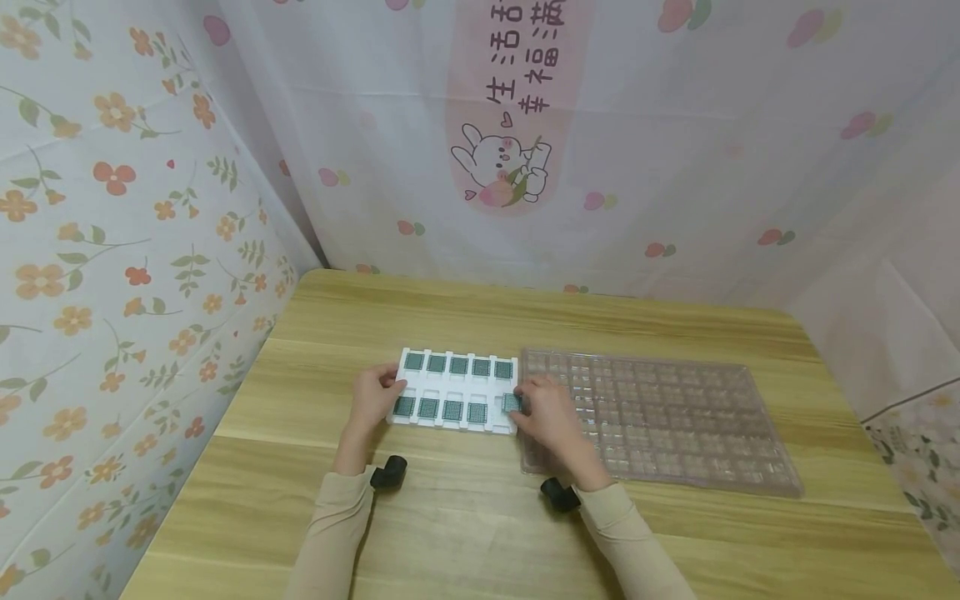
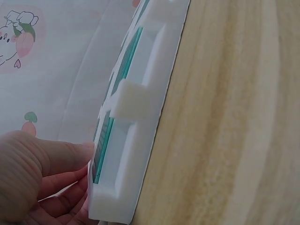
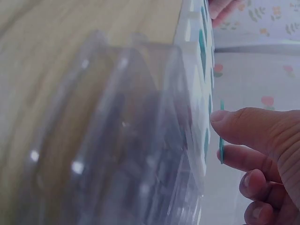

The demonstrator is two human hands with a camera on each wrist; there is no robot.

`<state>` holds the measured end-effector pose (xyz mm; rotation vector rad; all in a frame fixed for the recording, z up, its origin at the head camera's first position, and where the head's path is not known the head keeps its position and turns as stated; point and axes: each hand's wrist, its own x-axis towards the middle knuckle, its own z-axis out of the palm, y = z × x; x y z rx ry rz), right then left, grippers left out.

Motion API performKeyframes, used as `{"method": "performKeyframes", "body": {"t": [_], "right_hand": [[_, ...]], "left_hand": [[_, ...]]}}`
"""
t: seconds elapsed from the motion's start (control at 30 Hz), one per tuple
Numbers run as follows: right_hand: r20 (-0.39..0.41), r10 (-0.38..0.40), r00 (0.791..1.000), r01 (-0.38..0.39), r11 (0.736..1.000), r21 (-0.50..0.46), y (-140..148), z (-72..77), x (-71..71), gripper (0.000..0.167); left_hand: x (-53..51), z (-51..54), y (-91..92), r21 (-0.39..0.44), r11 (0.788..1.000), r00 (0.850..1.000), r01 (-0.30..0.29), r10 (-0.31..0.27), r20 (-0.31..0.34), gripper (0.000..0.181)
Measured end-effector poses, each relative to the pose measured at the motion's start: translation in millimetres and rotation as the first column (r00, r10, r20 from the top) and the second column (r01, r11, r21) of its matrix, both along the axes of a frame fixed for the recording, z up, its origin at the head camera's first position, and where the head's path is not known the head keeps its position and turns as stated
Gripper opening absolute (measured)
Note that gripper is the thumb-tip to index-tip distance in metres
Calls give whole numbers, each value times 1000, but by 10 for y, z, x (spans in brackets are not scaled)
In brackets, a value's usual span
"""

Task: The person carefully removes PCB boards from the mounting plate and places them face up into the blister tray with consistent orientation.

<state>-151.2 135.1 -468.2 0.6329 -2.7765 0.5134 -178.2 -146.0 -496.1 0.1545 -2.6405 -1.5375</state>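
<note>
A white foam tray [image 1: 450,386] lies on the table with two rows of thin green square circuit boards [image 1: 452,410] in its slots. My left hand [image 1: 371,398] grips the tray's left end, thumb on the upper edge and other fingers curled at its side. Between thumb and index finger, my right hand [image 1: 553,412] pinches one green circuit board [image 3: 221,150] by its edges. In the right wrist view this board stands apart from the tray's surface. From the head it appears over the lower right slot, partly hidden by the fingers.
Right of the white tray, a large clear plastic tray [image 1: 660,417] with a grid of small compartments lies against or very near it, under my right hand. The wooden table [image 1: 465,517] extends toward me. Printed curtains [image 1: 360,125] hang behind and at the left.
</note>
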Motion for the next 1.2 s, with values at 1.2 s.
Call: {"method": "performKeyframes", "body": {"t": [1.2], "right_hand": [[197, -24, 980, 29, 999, -24, 384, 175, -388, 28]], "left_hand": [[-6, -28, -6, -36, 999, 1000, -11, 11, -7, 32]]}}
